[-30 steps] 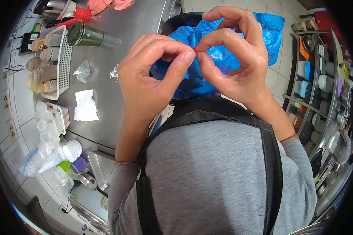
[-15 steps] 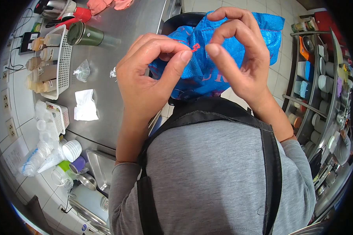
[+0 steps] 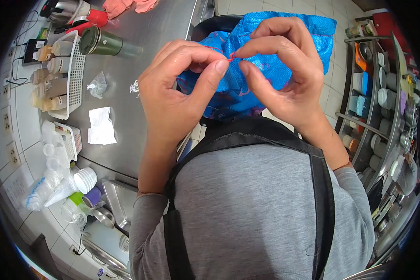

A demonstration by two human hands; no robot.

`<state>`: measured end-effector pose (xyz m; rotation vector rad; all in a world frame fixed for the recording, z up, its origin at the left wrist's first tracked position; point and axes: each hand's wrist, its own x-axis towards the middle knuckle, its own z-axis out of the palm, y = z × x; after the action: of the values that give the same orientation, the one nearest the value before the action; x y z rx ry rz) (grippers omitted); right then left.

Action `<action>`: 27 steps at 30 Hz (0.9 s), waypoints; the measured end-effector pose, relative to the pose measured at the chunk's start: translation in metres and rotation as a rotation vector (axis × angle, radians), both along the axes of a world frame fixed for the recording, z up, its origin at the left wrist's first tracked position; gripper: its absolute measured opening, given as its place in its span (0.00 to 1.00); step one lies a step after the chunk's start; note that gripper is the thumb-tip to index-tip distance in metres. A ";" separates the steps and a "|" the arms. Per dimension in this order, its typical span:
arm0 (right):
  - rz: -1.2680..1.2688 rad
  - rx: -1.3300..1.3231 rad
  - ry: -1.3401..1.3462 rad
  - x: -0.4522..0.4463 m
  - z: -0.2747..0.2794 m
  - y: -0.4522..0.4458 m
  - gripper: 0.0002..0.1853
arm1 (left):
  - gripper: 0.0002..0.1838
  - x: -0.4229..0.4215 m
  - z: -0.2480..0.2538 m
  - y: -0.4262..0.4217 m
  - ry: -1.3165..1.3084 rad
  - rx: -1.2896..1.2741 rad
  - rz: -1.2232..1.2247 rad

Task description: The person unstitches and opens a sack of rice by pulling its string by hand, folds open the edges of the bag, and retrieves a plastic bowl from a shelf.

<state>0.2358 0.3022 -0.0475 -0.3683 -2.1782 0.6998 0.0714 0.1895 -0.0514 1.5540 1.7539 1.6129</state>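
Note:
My left hand (image 3: 179, 84) is closed in a pinch, thumb against forefinger, on a thin red string-like piece (image 3: 231, 57). A small curl of it sticks out past the fingertips; whether it is cord or a rubber band I cannot tell. My right hand (image 3: 289, 74) faces it with thumb and forefinger apart. Its forefinger tip is at the red curl, touching or almost touching it. Behind both hands is a large blue woven plastic bag (image 3: 312, 51), lying over a dark rounded container or seat (image 3: 214, 25).
Left of me runs a steel counter (image 3: 126, 121) with a green tumbler (image 3: 100, 42), a white basket of bottles (image 3: 74, 74), a small clear plastic bag (image 3: 98, 85) and white paper (image 3: 101, 126). Shelves of dishes (image 3: 385, 98) stand right. Tiled floor (image 3: 329, 100) lies between.
My right hand has moved left, bringing its forefinger to the red piece; thumb and forefinger are closer together. My left hand stays in place, still pinching.

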 end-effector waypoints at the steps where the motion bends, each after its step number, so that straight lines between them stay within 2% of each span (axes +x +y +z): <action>1: -0.012 0.011 0.000 -0.001 -0.001 -0.001 0.13 | 0.03 0.001 0.001 0.000 0.002 0.001 0.000; 21: -0.033 0.055 -0.002 -0.011 0.001 -0.004 0.09 | 0.03 0.001 0.000 -0.002 -0.014 0.004 -0.009; 24: -0.013 -0.019 0.041 -0.010 -0.004 -0.001 0.09 | 0.03 0.000 0.000 -0.002 -0.026 -0.006 -0.019; 27: 0.083 -0.120 0.018 -0.001 -0.010 0.009 0.15 | 0.03 -0.003 -0.002 -0.002 -0.087 -0.014 -0.042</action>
<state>0.2348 0.3108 -0.0573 -0.3329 -2.1505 0.8791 0.0683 0.1872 -0.0537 1.4814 1.6720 1.6200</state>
